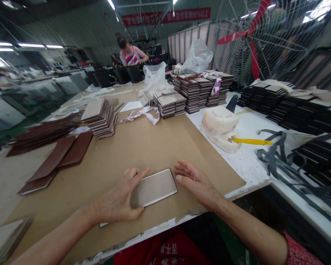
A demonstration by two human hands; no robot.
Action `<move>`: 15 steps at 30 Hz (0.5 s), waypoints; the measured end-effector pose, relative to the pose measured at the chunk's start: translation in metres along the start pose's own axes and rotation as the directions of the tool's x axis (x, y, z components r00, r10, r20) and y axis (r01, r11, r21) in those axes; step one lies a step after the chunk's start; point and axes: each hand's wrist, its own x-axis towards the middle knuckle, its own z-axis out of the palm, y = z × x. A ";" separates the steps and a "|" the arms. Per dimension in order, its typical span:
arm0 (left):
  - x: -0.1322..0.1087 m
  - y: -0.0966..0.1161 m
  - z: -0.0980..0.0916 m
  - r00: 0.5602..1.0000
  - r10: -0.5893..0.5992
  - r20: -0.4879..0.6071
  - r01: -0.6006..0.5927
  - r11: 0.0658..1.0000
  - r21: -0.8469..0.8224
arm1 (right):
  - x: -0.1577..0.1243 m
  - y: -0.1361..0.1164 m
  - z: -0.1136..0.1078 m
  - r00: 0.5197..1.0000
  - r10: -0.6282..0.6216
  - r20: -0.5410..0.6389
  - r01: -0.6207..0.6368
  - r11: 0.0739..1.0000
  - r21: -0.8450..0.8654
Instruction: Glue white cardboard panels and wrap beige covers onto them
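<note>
A flat rectangular beige panel with a thin dark edge [157, 187] lies on the brown board near the table's front edge. My left hand [124, 195] spans its left end, with the thumb at the near long edge and the index finger at the far one. The palm hides that end, and a dark-edged white corner [103, 224] shows under the wrist. Beside the panel's right end, my right hand [194, 182] is held with its fingers stretched out and nothing in them. I cannot tell whether its fingertips touch the panel.
Brown leather-like pieces [74, 149] and a stack of beige panels [99, 117] lie to the left. Dark-edged stacks [198, 90] stand at the back. On the right are a white glue container [219, 125] with a yellow-handled brush [252, 141], grey strips [278, 154] and a large fan [251, 36].
</note>
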 end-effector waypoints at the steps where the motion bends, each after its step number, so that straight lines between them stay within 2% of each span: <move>1: -0.002 0.000 -0.001 1.000 -0.006 -0.006 0.006 1.000 -0.004 | 0.001 0.001 0.001 1.000 0.007 -0.011 -0.007 1.000 0.004; 4: -0.007 0.003 -0.005 0.999 -0.016 -0.032 0.016 1.000 -0.011 | 0.004 0.000 0.006 0.998 0.052 -0.024 -0.051 0.998 0.034; 9: -0.010 0.014 -0.019 0.991 0.037 -0.131 -0.035 0.999 0.019 | 0.003 -0.020 0.016 0.982 0.103 0.157 -0.122 0.986 0.116; 15: -0.005 0.021 -0.032 0.957 0.059 -0.285 -0.020 0.990 0.137 | 0.004 -0.072 0.028 0.985 -0.039 0.169 0.028 0.997 0.071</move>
